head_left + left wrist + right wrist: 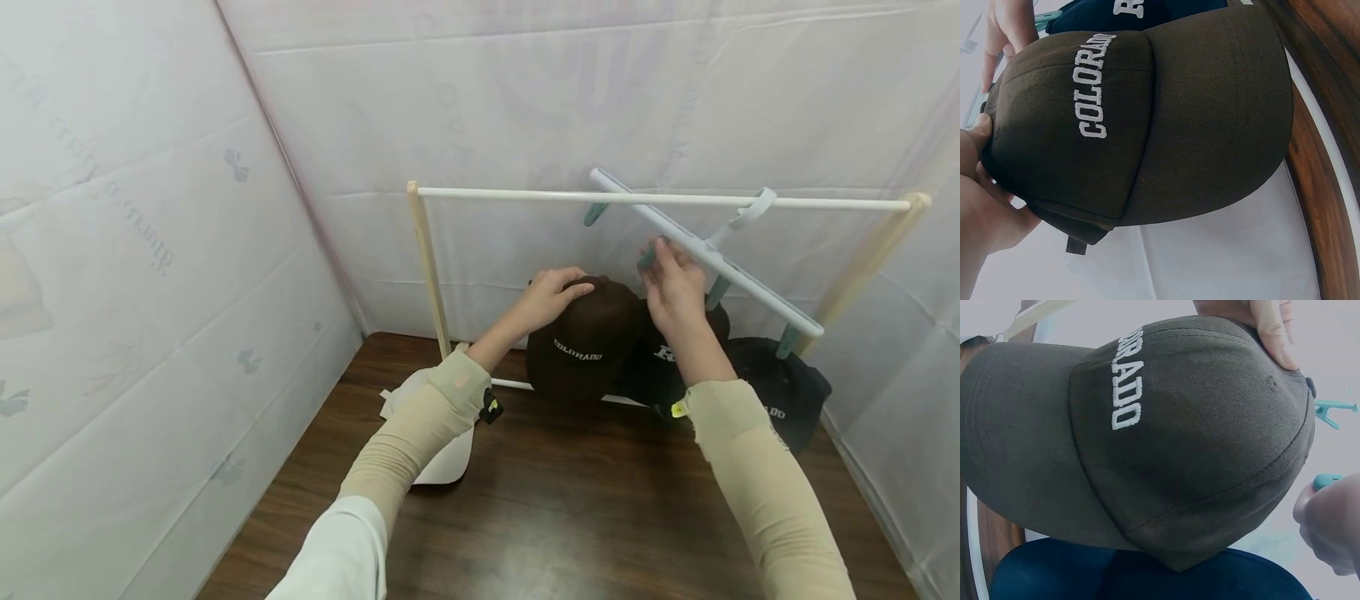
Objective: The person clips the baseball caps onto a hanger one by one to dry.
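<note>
My left hand [553,297] grips the crown of a dark brown baseball cap [581,362] lettered COLORADO, its thumb on the outside of the crown in the right wrist view. The cap's brim points down toward the table. Just to the right, my right hand [675,292] pinches a teal clip [1327,481] on a pale blue clip hanger [686,237]. That hanger hooks over the rack's white rail [510,195] and hangs slanted. Behind the brown cap is a dark cap [639,375] with a white R, partly hidden. A black cap [787,383] hangs from the hanger's right-end clip.
A white cap [447,465] lies on the dark wooden table [570,517] at left, partly under my left forearm. The rack's wooden posts [429,267] stand at both sides. White printed sheets [150,250] wall in the left, back and right. Another teal clip [595,214] hangs at the hanger's left end.
</note>
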